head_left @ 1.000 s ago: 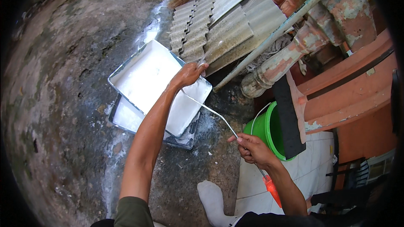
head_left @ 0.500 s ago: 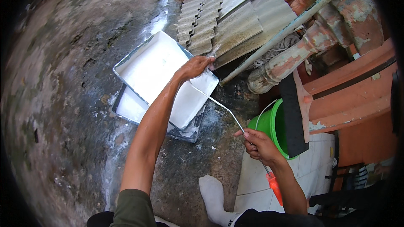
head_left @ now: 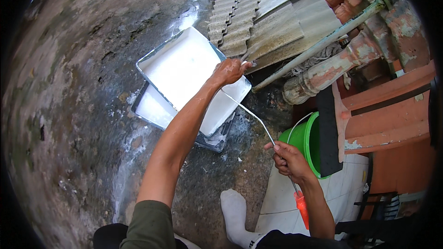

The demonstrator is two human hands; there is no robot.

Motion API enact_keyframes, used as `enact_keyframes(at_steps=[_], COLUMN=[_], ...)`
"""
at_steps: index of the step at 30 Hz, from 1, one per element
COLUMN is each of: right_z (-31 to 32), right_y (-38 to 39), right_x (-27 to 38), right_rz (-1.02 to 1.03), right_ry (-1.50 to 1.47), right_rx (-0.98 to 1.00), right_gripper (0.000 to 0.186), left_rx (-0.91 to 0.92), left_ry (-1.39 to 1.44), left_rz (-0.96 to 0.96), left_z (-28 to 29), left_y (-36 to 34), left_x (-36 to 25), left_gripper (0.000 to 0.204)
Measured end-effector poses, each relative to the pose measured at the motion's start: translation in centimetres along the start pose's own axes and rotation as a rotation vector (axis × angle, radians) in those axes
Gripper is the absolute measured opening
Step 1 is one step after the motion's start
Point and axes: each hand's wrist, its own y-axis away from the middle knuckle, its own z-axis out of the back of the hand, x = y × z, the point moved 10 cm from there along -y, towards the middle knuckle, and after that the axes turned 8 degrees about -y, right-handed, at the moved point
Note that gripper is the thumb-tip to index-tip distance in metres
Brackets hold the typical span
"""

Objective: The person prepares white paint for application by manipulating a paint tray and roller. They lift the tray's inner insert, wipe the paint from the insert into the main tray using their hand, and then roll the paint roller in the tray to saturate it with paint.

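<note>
The left arm (head_left: 170, 147) comes in at seven o'clock and reaches out long toward one o'clock. The left hand (head_left: 228, 71) is at twelve o'clock, back side up, and its fingers point to two o'clock. The right forearm (head_left: 319, 207) comes up from five o'clock. The right hand (head_left: 290, 160) is at four o'clock, fingers curled in, with one finger (head_left: 269, 146) poking toward nine o'clock.

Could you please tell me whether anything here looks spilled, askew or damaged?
Yes: the upper tray overlaps the lower tray at an angle, edges out of line. White smears mark the dark ground near them, as if spilled. At right, the post looks worn and patchy.
</note>
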Motion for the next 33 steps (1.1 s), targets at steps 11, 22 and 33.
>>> enact_keyframes(at_steps=[11, 22, 33], right_z=[-0.3, 0.7, 2.1], right_y=[0.0, 0.3, 0.8], right_x=[0.6, 1.7, 0.9], right_rz=[0.103, 0.208, 0.090], right_ry=[0.165, 0.295, 0.137], right_rx=[-0.009, -0.112, -0.066], right_gripper=[0.029, 0.028, 0.028], left_rx=[-0.193, -0.154, -0.104], left_ry=[0.038, -0.010, 0.036], left_rz=[0.066, 0.194, -0.196], left_z=[2.0, 1.1, -0.7], left_y=[0.1, 0.7, 0.6], left_x=[-0.6, 0.1, -1.3], left_gripper=[0.062, 0.070, 0.048])
